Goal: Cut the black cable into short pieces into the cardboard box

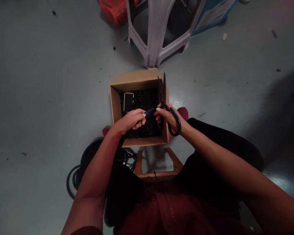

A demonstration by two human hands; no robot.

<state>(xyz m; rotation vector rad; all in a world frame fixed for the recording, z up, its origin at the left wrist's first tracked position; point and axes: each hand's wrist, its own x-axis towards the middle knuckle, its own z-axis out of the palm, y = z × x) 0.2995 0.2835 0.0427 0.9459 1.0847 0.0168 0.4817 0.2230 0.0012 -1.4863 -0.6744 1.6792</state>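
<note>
My left hand [133,120] is closed around a black ribbed tube [150,111], whose end sticks out toward the right. My right hand [165,116] holds a pair of black-handled scissors [164,89], blades parted and pointing away from me. Its thumb and fingertips come close to the tube's end; whether they touch it I cannot tell. Both hands are over a cardboard box [114,104] holding many small black pieces. On the pieces lies a phone [128,102] with a pale edge and dark screen.
A pale plastic stool [154,39] stands beyond the box, between a red bag [116,13] and a blue box [213,16]. Coiled black tubing [88,156] lies by my left leg. A wooden frame [159,175] is below the box. Small scraps dot the grey floor [51,91].
</note>
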